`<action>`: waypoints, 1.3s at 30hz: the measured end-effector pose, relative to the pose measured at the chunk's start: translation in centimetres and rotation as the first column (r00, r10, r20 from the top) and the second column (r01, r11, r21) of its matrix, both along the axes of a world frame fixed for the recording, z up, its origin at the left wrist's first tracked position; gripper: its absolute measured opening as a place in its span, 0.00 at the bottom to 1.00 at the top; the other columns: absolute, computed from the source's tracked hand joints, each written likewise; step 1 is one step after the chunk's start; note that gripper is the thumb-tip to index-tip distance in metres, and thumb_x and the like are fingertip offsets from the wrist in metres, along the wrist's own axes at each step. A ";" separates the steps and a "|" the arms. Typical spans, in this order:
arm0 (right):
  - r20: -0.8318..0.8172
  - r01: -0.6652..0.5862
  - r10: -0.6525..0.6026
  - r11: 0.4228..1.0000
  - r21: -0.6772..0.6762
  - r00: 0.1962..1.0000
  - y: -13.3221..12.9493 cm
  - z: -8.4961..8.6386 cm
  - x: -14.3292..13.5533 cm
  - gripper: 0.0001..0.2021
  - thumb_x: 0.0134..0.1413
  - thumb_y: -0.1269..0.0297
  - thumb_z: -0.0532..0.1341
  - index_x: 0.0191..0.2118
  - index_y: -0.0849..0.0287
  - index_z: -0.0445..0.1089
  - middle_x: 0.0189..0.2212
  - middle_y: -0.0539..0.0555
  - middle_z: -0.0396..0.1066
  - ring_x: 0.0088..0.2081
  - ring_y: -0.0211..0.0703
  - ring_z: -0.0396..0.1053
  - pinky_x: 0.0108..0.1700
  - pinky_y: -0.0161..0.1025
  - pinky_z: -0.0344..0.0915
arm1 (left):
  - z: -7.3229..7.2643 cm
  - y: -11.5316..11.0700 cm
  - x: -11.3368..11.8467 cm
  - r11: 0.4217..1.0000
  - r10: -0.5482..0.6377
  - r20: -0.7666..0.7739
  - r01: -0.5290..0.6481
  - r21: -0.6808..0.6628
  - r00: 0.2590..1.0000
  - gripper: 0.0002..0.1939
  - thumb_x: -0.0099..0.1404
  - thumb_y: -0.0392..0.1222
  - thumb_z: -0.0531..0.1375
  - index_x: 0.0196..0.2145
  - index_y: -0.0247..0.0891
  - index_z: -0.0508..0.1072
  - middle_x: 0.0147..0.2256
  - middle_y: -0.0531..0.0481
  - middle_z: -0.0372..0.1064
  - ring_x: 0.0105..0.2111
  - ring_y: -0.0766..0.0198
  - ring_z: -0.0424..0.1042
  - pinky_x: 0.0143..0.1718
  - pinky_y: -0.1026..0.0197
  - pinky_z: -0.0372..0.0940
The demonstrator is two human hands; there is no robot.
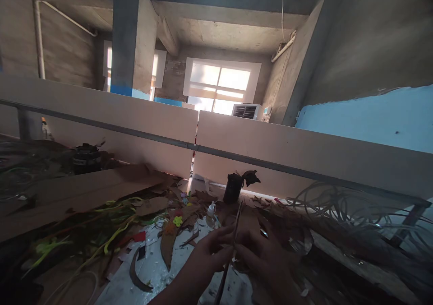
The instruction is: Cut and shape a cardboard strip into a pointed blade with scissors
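Note:
My left hand point(214, 253) and my right hand point(262, 255) meet low in the middle of the view, their fingertips pinched together. Between them is a thin brown piece point(237, 217), seen nearly edge-on and slanting from upper right to lower left; its material is too dark to tell. Under my hands lies a white, stained work surface point(157, 251). A curved brown husk-like piece point(168, 244) and a dark crescent strip point(137, 273) lie left of my left hand. Just beyond my fingers stands a small bottle with a white nozzle point(211, 209).
A dark cylindrical container point(233, 188) stands behind my hands, and a black jar point(87, 158) at the left. Yellow-green cords point(118, 235) and cardboard point(101, 192) cover the left side. Coiled clear tubing point(341, 205) sits at the right. A pale partition point(270, 142) closes the back.

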State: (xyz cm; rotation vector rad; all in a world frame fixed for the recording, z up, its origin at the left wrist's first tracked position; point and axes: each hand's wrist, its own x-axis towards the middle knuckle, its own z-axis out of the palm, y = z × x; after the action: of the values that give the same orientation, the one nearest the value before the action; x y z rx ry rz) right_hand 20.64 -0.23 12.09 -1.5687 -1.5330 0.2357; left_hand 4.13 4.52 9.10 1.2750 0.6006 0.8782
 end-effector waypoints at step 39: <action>-0.124 -0.016 0.014 1.000 -0.021 0.992 -0.1 0.2 -0.4 0.11 0.45 0.52 0.66 0.25 0.55 0.76 0.42 0.58 0.76 0.62 0.65 0.55 0.53 0.50 0.64 | 0.3 -0.5 0.1 0.991 0.107 0.056 -0.111 0.080 0.993 0.24 0.55 0.45 0.68 0.50 0.39 0.75 0.48 0.42 0.76 0.45 0.50 0.73 0.46 0.52 0.66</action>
State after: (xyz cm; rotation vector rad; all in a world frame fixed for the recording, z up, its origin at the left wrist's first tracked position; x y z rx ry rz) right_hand 20.22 -0.33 12.33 -1.5308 -1.4506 0.3526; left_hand 4.20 4.02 9.41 1.2998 0.6023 1.0332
